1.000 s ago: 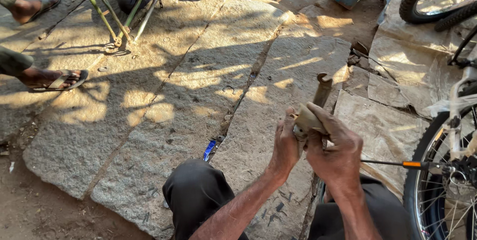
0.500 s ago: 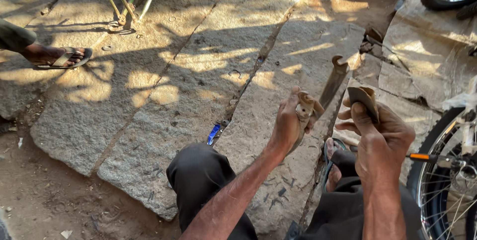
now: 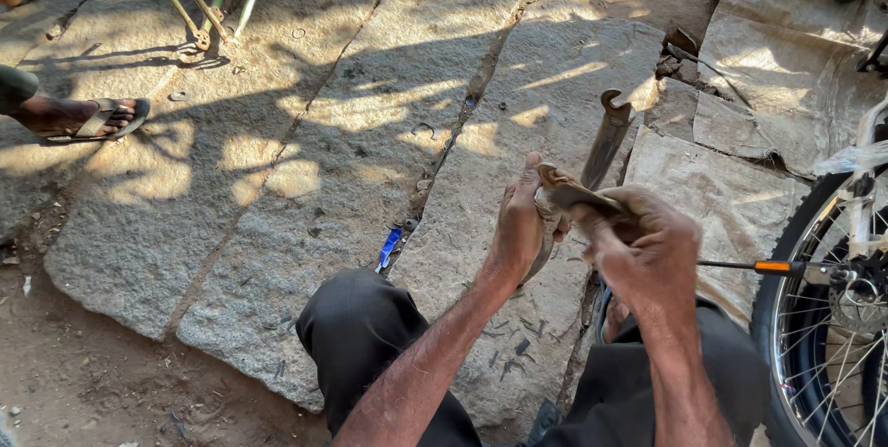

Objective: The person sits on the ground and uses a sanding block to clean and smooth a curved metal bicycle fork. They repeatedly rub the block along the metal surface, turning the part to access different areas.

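Note:
My left hand point(image 3: 520, 225) grips a small brownish part point(image 3: 548, 216) held over the stone slabs point(image 3: 305, 179). My right hand point(image 3: 647, 248) pinches a dark, flat piece of abrasive sheet point(image 3: 578, 195) and presses it against that part. Both hands meet above my knees, which are in black trousers point(image 3: 370, 336). A long rusty wrench point(image 3: 606, 137) with a hooked open end lies on the stone just beyond the hands.
A bicycle wheel point(image 3: 823, 336) with spokes and a thin rod with an orange band point(image 3: 775, 267) stand at the right. Worn sacking point(image 3: 740, 179) covers the ground there. Another person's sandalled foot point(image 3: 79, 117) rests at the left; a green bicycle frame point(image 3: 199, 3) stands far left.
My right hand has come back from the right and now presses the dark sheet onto the part in my left hand. The view has shifted slightly lower and left.

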